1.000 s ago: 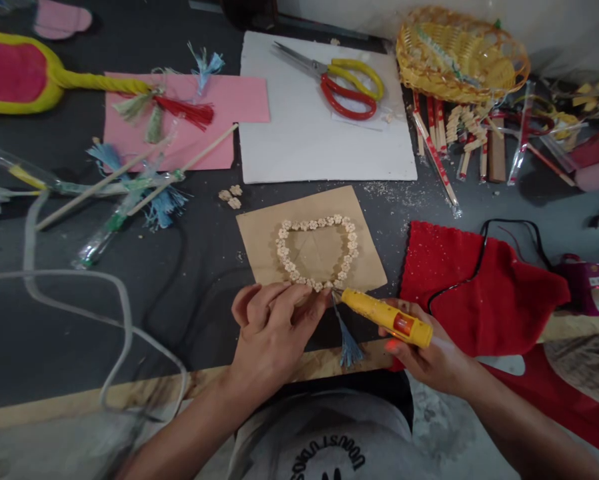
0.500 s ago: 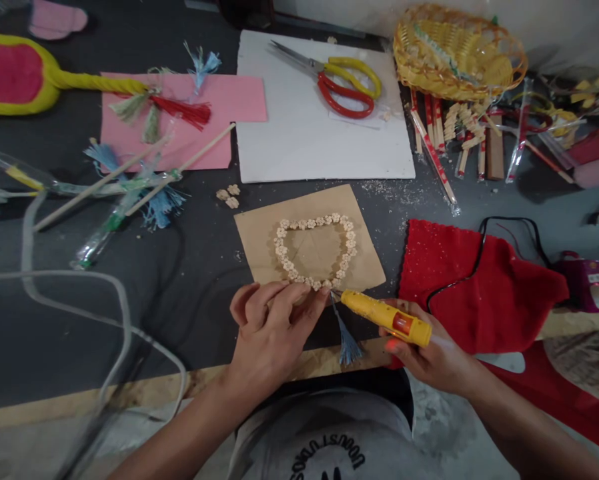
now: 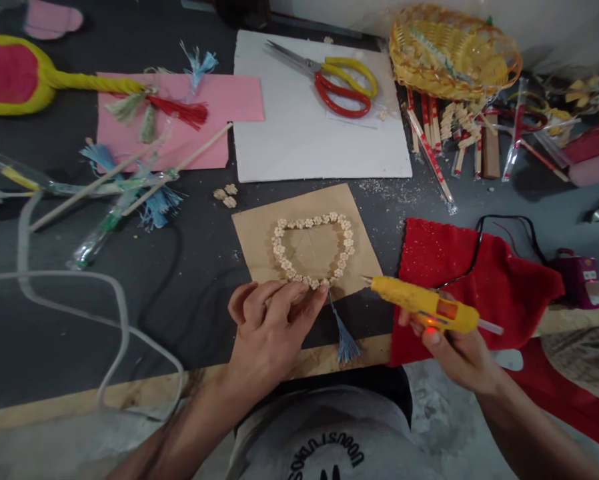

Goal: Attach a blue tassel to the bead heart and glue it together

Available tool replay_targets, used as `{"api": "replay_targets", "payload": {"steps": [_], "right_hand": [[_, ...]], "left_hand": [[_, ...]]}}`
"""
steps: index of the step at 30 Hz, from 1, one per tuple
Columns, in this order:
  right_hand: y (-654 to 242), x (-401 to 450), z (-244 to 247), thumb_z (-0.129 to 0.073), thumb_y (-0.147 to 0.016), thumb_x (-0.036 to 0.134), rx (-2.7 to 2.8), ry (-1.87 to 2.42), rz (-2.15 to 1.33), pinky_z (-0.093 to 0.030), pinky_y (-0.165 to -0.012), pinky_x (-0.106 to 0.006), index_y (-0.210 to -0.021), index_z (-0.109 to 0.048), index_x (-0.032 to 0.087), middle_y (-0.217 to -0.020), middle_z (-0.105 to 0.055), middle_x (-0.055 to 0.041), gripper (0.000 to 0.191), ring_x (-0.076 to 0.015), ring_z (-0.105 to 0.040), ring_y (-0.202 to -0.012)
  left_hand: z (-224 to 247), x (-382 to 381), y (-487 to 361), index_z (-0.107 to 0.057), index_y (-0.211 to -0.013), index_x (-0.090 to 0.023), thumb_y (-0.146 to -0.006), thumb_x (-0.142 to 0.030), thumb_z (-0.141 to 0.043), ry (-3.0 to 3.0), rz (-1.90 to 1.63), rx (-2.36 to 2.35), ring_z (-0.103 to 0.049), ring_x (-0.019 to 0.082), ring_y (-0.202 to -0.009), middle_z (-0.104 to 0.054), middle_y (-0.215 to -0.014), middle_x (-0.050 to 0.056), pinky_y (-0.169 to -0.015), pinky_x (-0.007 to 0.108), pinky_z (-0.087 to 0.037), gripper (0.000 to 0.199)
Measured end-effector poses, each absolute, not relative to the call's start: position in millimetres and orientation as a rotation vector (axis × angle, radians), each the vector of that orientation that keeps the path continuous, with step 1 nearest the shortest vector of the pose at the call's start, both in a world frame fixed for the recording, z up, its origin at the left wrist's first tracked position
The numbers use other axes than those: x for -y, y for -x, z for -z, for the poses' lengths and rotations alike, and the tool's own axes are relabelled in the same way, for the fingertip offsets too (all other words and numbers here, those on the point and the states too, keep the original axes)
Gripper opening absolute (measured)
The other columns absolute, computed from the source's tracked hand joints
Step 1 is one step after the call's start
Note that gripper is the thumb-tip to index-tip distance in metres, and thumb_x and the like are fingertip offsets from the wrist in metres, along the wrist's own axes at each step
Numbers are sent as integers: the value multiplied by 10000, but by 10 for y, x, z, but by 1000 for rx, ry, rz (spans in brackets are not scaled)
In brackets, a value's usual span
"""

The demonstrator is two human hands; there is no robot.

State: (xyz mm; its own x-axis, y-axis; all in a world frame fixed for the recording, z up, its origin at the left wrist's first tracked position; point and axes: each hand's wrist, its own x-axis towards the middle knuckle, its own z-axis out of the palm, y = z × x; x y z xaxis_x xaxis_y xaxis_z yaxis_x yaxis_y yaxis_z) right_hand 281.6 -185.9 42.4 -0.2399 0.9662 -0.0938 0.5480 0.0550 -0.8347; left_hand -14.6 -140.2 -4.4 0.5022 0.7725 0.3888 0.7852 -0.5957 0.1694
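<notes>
My left hand (image 3: pixel 269 320) is closed at the near edge of a rounded ring of small pale flowers (image 3: pixel 349 248), its thumb and fingertips on the lowest flowers. The ring lies on a piece of brown cardboard (image 3: pixel 259 247). Beside my thumb a blue tassel (image 3: pixel 347 343) hangs from the ring's lower edge towards the table front. My right hand (image 3: pixel 457 353) grips a yellow glue gun (image 3: pixel 409 297) with a glowing red light. The gun's nozzle points left, apart from the ring, over the cardboard's right side.
Red-and-yellow scissors (image 3: pixel 342 97) lie on a white board (image 3: pixel 299 147) behind the cardboard. A yellow basket (image 3: pixel 404 73) stands at the back right, and red cloth (image 3: pixel 479 293) covers the near right. Sticks, tassels and a pale cord (image 3: pixel 124 327) spread across the left side.
My right hand has drawn the glue gun back to the right, so its nozzle is now off the ring. My left hand stays at the ring's near edge.
</notes>
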Motion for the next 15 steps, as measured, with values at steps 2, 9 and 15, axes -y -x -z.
{"api": "replay_targets", "payload": {"steps": [2,9,15], "right_hand": [[-2929,1867,-422,-425,-1022,388,1733,1590,-1000,-570,-669,-365,-1098,-605,263,-1003,-649,-73,232,-209,-633,-770],[-3213,1608,-350,-512,-969,289,2214,1867,-11,-524,-917,-567,-1481,-431,208,-1173,-625,-159,524,-337,-591,-1057],[-3161,1427,-248,-534,-982,308,2350,1898,22,-514,-932,-559,-1549,-362,224,-1181,-628,-153,598,-337,-571,-1073]], "left_hand": [[47,1403,152,-704,-1239,-294,-895,-126,-703,2712,661,1382,-488,249,-1148,-624,-1102,74,-1059,421,-371,383],[65,1404,145,-708,-1219,-319,-888,-164,-722,2669,689,1382,-497,269,-1118,-643,-1071,70,-1061,485,-371,365],[60,1413,164,-700,-1242,-323,-878,-120,-715,2703,644,1396,-513,252,-1126,-655,-1087,69,-1065,456,-373,418]]}}
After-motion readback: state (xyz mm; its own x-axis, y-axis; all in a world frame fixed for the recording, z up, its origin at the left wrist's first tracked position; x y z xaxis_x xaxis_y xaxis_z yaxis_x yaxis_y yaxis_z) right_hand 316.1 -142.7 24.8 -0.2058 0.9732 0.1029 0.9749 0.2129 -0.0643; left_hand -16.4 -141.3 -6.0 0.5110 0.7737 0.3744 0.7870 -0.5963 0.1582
